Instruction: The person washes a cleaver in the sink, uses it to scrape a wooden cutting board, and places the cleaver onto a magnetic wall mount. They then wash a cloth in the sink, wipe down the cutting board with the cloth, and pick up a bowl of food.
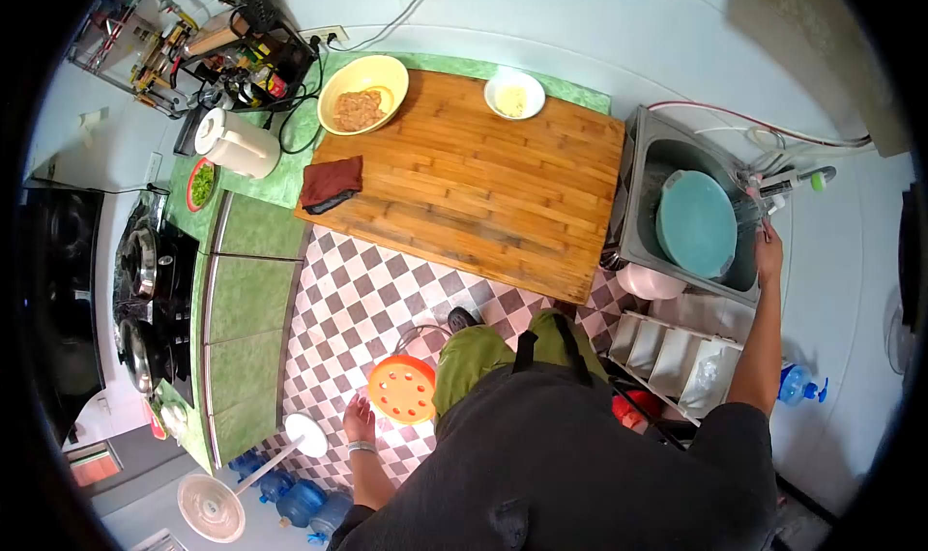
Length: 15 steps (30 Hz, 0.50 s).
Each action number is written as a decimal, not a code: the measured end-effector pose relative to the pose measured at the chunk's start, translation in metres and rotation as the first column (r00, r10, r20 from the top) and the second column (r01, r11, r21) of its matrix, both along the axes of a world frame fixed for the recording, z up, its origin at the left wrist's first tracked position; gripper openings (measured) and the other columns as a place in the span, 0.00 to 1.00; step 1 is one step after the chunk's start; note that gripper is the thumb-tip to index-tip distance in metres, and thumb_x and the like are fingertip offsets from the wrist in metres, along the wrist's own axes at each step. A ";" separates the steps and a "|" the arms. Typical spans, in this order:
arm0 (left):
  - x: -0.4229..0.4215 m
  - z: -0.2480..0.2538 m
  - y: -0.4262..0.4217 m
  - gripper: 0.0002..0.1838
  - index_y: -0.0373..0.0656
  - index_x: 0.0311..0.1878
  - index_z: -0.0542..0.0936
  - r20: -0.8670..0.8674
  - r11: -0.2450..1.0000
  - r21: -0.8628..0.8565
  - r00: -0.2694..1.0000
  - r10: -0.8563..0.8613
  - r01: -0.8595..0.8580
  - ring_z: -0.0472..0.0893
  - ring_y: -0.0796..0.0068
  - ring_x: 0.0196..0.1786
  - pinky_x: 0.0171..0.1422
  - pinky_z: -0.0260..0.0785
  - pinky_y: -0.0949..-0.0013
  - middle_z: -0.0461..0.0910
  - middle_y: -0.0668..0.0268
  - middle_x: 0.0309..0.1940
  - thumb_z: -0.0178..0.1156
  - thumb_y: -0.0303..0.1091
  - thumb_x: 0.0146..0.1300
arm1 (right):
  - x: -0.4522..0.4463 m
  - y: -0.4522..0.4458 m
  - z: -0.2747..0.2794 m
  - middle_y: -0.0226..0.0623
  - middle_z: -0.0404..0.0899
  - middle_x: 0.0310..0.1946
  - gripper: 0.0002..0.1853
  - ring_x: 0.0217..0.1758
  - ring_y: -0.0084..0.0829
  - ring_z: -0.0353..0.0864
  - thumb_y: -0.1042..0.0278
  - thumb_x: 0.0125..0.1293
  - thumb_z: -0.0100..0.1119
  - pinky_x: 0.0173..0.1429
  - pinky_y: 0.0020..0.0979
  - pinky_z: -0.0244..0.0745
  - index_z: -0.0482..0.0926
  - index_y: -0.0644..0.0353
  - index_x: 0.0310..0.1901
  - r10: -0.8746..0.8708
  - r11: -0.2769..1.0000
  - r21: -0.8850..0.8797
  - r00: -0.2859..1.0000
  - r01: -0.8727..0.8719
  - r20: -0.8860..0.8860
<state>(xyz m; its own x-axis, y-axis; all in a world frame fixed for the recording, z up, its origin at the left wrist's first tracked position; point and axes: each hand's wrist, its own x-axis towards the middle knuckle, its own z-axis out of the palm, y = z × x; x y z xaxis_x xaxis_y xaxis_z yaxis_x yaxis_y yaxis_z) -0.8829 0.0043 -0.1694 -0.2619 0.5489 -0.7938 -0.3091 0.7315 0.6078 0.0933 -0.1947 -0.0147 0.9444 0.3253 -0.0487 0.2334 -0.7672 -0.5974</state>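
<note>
My right hand (pixel 768 251) is at the right side of the metal sink (pixel 633 198), its fingers closed near the tap (pixel 773 188); what they grip is too small to make out. A teal basin (pixel 698 224) sits in the sink, to the left of that hand. My left hand (pixel 359 420) hangs low beside an orange stool (pixel 401 390), with its fingers apart and nothing in it. On the wooden board (pixel 474 184) lies a folded dark red cloth (pixel 332 182).
A yellow bowl of minced meat (pixel 358 111) and a white bowl (pixel 514 97) stand at the back. On the left are a white kettle (pixel 237 145), a red-rimmed bowl of chopped greens (pixel 202 185) and a stove (pixel 174 300). A white rack (pixel 672 358) stands below the sink.
</note>
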 end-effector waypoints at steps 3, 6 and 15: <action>-0.034 -0.003 0.025 0.26 0.46 0.67 0.73 -0.043 0.997 -0.035 0.996 -0.075 0.073 0.75 0.75 0.54 0.56 0.67 0.68 0.77 0.68 0.57 0.53 0.41 0.66 | -0.047 0.027 0.008 0.50 0.79 0.60 0.23 0.64 0.46 0.78 0.60 0.72 0.55 0.65 0.35 0.70 0.75 0.55 0.66 0.097 0.993 -0.073 0.986 -0.088 0.133; -0.067 -0.007 0.045 0.23 0.46 0.65 0.74 -0.020 0.998 -0.043 0.999 -0.047 0.046 0.75 0.76 0.49 0.51 0.68 0.70 0.78 0.70 0.51 0.54 0.40 0.67 | -0.091 0.060 0.011 0.48 0.78 0.61 0.23 0.64 0.45 0.78 0.61 0.72 0.55 0.66 0.35 0.70 0.74 0.52 0.67 0.085 0.995 -0.057 0.988 -0.079 0.129; -0.109 -0.005 0.069 0.26 0.48 0.67 0.74 -0.098 0.991 -0.004 0.987 -0.131 0.131 0.75 0.74 0.58 0.60 0.64 0.67 0.78 0.69 0.58 0.50 0.48 0.70 | -0.229 0.139 0.008 0.49 0.81 0.32 0.24 0.34 0.47 0.83 0.55 0.73 0.52 0.42 0.40 0.75 0.69 0.33 0.71 0.203 0.976 -0.109 0.966 -0.188 0.159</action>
<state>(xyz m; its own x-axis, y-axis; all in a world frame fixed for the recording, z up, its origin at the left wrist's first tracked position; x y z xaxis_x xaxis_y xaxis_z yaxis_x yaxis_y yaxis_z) -0.9923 0.0736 -0.1747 -0.2640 0.5856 -0.7664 -0.1499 0.7600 0.6324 -0.1355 -0.0556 -0.0063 0.8600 0.5059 0.0665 0.4751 -0.7465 -0.4658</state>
